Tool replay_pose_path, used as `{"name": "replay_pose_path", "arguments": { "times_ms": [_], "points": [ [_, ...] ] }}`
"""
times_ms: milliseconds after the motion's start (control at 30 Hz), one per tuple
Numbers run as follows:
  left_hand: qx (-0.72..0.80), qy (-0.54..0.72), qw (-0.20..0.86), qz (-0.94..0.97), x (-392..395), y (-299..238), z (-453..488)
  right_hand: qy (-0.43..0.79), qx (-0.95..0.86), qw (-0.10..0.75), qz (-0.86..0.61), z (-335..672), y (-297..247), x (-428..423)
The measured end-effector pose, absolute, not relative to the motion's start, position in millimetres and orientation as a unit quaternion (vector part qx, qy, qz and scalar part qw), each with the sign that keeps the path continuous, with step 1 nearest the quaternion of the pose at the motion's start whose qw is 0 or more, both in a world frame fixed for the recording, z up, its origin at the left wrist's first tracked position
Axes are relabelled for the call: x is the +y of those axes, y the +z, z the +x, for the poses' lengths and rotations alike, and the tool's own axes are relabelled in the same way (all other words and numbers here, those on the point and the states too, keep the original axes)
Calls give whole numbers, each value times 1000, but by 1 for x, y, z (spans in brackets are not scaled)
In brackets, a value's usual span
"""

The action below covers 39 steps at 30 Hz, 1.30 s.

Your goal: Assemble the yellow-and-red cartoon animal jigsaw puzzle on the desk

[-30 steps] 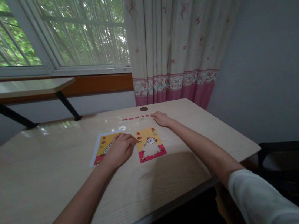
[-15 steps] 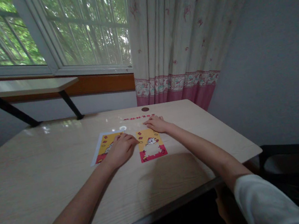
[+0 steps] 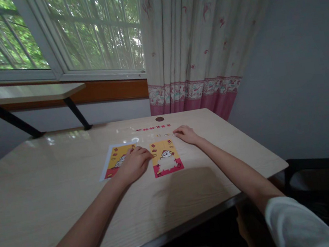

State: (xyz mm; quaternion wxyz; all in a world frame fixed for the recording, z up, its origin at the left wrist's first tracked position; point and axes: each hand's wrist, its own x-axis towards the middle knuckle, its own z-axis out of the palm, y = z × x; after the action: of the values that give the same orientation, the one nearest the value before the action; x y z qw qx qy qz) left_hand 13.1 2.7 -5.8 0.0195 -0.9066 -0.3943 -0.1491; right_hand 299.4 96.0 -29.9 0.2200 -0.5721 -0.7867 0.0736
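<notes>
A yellow and red jigsaw puzzle point(image 3: 163, 145) lies flat on the table, with a white cartoon animal and a bare, jagged-edged gap in its lower half. My left hand point(image 3: 137, 162) rests at its left edge, fingers curled together and fingertips on the border. Under that hand, partly covered, is a printed picture sheet point(image 3: 116, 160) in the same colours. Beyond the puzzle, small pale puzzle pieces point(image 3: 163, 135) lie in a short row. My right hand point(image 3: 187, 133) is at the row's right end, fingers closed together around a small white piece at the tips.
A row of red puzzle pieces point(image 3: 149, 128) lies farther back, before a round brown disc point(image 3: 159, 119) in the tabletop. A raised shelf point(image 3: 24, 93) on black legs stands at the back left. Behind the table hang curtains point(image 3: 185, 54); a dark chair point(image 3: 320, 174) is at the right.
My right hand has moved right along the row of pale pieces, uncovering several of them. The left hand stays at the puzzle's edge.
</notes>
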Motion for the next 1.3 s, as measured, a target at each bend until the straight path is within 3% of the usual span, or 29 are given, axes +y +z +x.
{"name": "replay_pose_path", "arguments": {
  "times_ms": [300, 633, 900, 1100, 1300],
  "points": [
    [-391, -143, 22, -909, 2, -7, 15, 66, -762, 246, -596, 295, -32, 101],
    [-398, -192, -14, -897, 1, -5, 16, 229, -722, 407, -511, 296, -31, 105],
    [-418, -300, -147, -845, -1, -5, 26, 448, -671, 411, -424, 271, -21, 51],
    [-469, -363, -277, -756, -4, -7, 41, 462, -674, 430, -384, 249, -24, 17],
    [-465, -394, -305, -732, -5, -8, 48, 413, -690, 453, -385, 235, -14, 2]
  ]
}}
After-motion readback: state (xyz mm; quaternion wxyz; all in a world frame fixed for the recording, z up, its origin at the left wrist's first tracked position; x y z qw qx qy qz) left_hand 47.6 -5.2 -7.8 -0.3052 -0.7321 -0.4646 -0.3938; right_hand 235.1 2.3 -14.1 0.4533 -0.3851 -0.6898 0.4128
